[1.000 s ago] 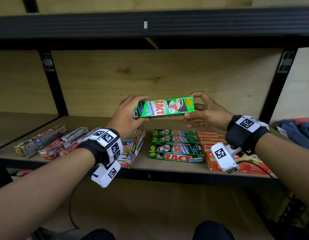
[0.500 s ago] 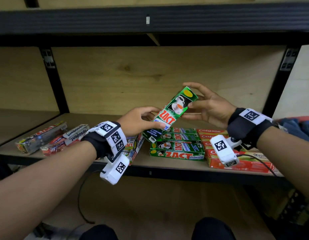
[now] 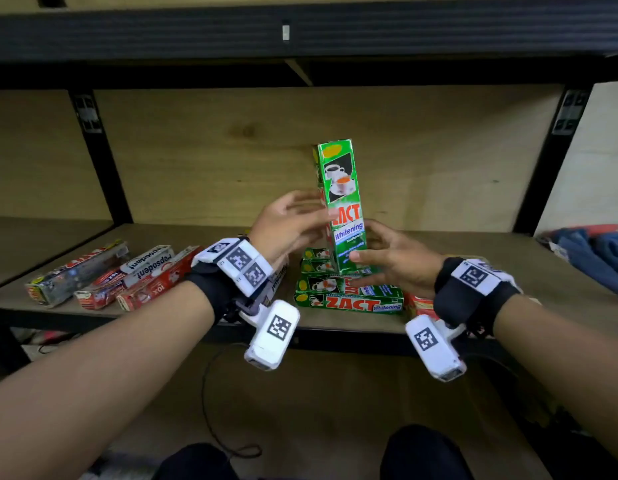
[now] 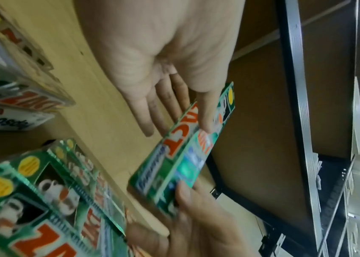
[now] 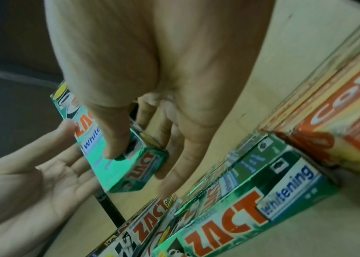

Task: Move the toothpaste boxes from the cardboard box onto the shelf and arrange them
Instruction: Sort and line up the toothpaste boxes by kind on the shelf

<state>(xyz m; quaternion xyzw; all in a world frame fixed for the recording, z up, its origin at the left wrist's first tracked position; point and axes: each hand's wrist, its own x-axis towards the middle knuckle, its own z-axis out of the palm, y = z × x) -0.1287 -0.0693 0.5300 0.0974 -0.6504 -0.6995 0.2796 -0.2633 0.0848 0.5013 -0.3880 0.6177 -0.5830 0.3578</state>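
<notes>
A green ZACT toothpaste box (image 3: 338, 188) stands on end above the flat stack of ZACT boxes (image 3: 349, 299) on the wooden shelf (image 3: 508, 271). My left hand (image 3: 319, 211) holds its middle, thumb across the front and straight fingers behind. My right hand (image 3: 366, 247) pinches its lower end. In the left wrist view the box (image 4: 181, 156) lies between my thumb and fingers (image 4: 163, 113). The right wrist view shows my thumb (image 5: 113, 139) on the box (image 5: 117, 165), beside the stack (image 5: 240, 208). The cardboard box is out of view.
Red Colgate boxes (image 3: 418, 304) lie right of the stack. Pepsodent boxes (image 3: 148, 268) lie to the left near the shelf's front edge. Blue cloth (image 3: 591, 251) sits at the far right. Black uprights (image 3: 96, 150) and an upper beam (image 3: 300, 32) frame the bay.
The ZACT box has turned from level, through a tilt, to upright. My right hand has dropped from its top end to its lower end, close above the stack.
</notes>
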